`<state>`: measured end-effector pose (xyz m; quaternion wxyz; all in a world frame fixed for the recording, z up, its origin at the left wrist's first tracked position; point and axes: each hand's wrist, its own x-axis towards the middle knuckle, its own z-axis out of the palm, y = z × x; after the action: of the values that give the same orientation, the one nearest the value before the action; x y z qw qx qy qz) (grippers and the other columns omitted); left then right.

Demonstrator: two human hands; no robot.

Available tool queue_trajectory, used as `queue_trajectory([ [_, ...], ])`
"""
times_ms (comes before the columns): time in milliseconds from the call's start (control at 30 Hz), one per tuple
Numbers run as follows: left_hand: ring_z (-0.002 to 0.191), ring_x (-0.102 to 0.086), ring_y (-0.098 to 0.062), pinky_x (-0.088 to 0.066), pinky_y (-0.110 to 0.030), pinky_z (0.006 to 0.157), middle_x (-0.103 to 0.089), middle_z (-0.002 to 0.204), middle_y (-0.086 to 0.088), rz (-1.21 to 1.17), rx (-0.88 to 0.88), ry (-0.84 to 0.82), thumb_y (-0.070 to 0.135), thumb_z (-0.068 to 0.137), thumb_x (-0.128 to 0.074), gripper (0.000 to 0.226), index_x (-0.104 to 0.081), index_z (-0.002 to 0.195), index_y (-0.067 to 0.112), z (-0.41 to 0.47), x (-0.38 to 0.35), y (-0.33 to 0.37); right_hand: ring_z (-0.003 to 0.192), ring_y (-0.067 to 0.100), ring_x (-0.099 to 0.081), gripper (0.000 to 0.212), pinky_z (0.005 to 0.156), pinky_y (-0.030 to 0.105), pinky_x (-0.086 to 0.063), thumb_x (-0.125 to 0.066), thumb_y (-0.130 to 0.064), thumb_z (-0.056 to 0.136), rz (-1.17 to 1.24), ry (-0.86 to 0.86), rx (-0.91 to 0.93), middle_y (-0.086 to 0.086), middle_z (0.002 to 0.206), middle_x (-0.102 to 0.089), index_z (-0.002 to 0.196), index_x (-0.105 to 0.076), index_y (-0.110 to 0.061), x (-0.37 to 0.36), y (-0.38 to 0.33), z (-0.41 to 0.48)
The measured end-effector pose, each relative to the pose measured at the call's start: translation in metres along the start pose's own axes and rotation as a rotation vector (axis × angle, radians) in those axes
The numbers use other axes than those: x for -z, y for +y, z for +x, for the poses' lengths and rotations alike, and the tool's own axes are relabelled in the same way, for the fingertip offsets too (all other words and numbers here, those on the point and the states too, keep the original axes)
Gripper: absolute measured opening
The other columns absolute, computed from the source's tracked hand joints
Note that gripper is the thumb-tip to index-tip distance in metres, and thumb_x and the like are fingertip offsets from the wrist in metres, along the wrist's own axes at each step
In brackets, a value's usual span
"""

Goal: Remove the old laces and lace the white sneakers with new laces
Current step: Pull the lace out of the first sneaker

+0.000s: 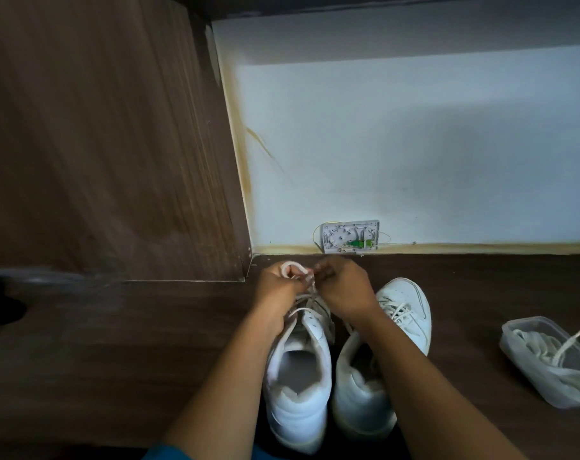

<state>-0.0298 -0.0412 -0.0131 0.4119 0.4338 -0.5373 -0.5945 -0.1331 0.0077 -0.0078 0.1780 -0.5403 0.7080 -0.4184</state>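
Observation:
Two white sneakers stand side by side on the dark floor, toes pointing away from me. The left sneaker (298, 370) has its lace (307, 298) partly threaded near the toe. My left hand (277, 287) grips a loop of that lace above the toe. My right hand (343, 287) pinches the same lace close beside it. The right sneaker (404, 313) is laced, and my right forearm crosses over it. Both hands hide the left sneaker's toe.
A clear plastic container (554, 383) holding white laces (547, 346) lies on the floor at the right. A wooden cabinet side (116, 144) rises at the left. An open wall box with wiring (350, 235) sits low on the white wall ahead.

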Motion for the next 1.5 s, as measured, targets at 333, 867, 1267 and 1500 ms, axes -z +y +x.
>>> queue_trajectory([
  [333, 0.057, -0.063, -0.015, -0.051, -0.023, 0.057, -0.067, 0.068, -0.008, 0.068, 0.194, -0.212, -0.021, 0.079, -0.049, 0.034, -0.067, 0.081, 0.007, -0.006, 0.012, 0.005, 0.053, 0.001, -0.047, 0.021, 0.056, 0.019, -0.037, -0.064, -0.006, 0.084, 0.19, 0.237, 0.081, -0.007, 0.056, -0.054, 0.065, -0.063, -0.015, -0.001, -0.002, 0.004],
  [867, 0.069, -0.058, -0.019, -0.045, -0.022, 0.058, -0.065, 0.077, -0.013, 0.314, 0.057, -0.196, -0.023, 0.071, -0.048, 0.038, -0.067, 0.085, 0.007, -0.011, 0.006, 0.011, 0.067, 0.021, -0.063, 0.032, 0.062, 0.029, -0.05, -0.059, 0.006, 0.073, -0.056, 0.042, 0.043, 0.0, 0.068, -0.062, 0.08, -0.056, -0.025, 0.0, 0.0, 0.001],
  [1267, 0.07, -0.057, -0.021, -0.049, -0.034, 0.072, -0.063, 0.072, -0.008, -0.014, 0.113, 0.002, -0.005, 0.086, -0.059, 0.021, -0.064, 0.074, 0.012, -0.005, -0.002, 0.01, 0.086, 0.013, -0.059, 0.043, 0.064, 0.014, -0.041, -0.07, -0.003, 0.073, 0.103, -0.039, 0.011, 0.002, 0.099, -0.061, 0.11, -0.049, -0.014, 0.007, 0.001, 0.001],
  [1500, 0.049, -0.058, -0.006, -0.044, -0.017, 0.045, -0.064, 0.067, -0.001, -0.083, 0.149, -0.045, -0.005, 0.088, -0.056, 0.024, -0.064, 0.079, 0.016, -0.01, 0.003, 0.015, 0.078, 0.027, -0.058, 0.026, 0.06, 0.025, -0.032, -0.053, -0.004, 0.085, -0.246, -0.023, 0.056, 0.006, 0.074, -0.061, 0.063, -0.048, -0.017, 0.003, -0.002, -0.001],
])
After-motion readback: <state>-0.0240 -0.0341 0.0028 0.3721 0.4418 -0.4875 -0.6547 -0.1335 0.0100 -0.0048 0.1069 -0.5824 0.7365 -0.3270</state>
